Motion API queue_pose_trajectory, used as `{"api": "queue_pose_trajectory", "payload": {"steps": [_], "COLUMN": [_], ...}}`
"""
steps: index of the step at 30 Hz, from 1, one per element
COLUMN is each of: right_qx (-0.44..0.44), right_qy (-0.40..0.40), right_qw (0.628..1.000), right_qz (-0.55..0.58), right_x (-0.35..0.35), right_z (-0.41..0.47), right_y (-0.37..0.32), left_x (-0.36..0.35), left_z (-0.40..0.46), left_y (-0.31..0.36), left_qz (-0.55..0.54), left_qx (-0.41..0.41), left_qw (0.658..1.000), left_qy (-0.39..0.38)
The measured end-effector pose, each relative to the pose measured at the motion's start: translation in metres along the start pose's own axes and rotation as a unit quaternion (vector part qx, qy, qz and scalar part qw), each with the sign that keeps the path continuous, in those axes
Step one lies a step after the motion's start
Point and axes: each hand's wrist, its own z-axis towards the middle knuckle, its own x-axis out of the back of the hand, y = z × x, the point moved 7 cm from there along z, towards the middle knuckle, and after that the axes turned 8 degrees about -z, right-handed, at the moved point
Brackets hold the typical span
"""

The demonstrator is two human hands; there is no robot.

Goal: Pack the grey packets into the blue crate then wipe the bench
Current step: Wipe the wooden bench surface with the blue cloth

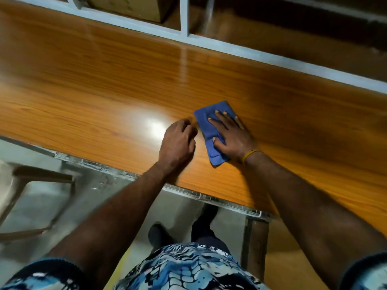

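I count one blue cloth (211,130), one worktop (104,97), one cardboard box (134,7) on the shelf behind, one yellow wristband (250,154), my two hands

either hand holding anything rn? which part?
Right hand presses flat on the folded blue cloth, palm and fingers over its right side, pinning it to the bench. Left hand is curled, holding nothing visible.

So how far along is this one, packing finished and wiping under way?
Packing cannot be confirmed: no grey packets or blue crate are in view, though the visible bench carries none. Wiping is in hand: the right hand presses a blue cloth flat; the left hand is loosely curled beside it. Wiping the rest remains.
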Motion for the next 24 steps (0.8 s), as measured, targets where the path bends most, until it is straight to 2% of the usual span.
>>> {"api": "queue_pose_trajectory", "payload": {"steps": [11,14,24], "right_qx": [0.081,0.083,0.039], "right_qy": [0.047,0.049,0.062], "right_qw": [0.995,0.995,0.997], "right_qz": [-0.025,-0.023,-0.031], "right_x": [0.021,0.023,0.034], "right_z": [0.102,0.123,0.180], "right_y": [0.079,0.096,0.132], "left_x": [-0.049,-0.058,-0.065], "left_z": [0.072,0.093,0.112], "left_y": [0.026,0.037,0.031], "left_qz": [0.028,0.023,0.039], "left_qx": [0.052,0.054,0.061], "left_qw": [0.998,0.998,0.997], "left_qy": [-0.009,0.008,-0.011]}}
